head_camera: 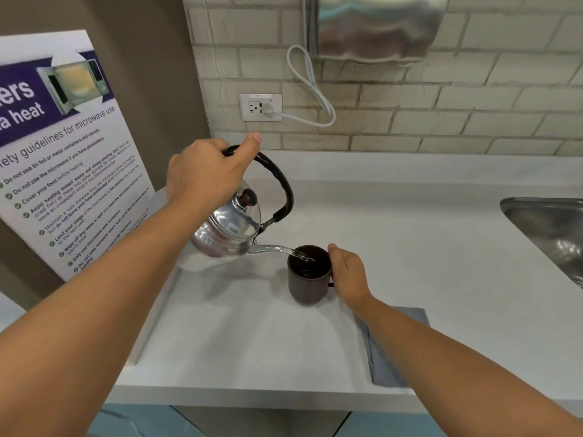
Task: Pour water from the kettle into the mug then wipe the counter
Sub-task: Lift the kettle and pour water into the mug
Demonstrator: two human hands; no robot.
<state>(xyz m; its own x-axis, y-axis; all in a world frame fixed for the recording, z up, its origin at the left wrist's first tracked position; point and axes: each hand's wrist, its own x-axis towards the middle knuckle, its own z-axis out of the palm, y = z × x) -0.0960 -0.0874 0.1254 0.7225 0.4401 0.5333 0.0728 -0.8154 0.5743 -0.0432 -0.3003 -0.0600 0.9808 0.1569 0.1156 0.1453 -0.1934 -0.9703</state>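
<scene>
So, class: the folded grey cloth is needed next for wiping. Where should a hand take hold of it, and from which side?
Take the grey cloth at its near end, by the counter front edge, coming from above on the person's right. It lies flat, so pinch down on the top fold. The right hand steadies the brown mug with its forearm across the cloth's far part; the left hand holds the kettle.

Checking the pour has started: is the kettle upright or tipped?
Tipped. The left hand holds the kettle by its handle, spout angled down, water streaming into the mug.
</scene>
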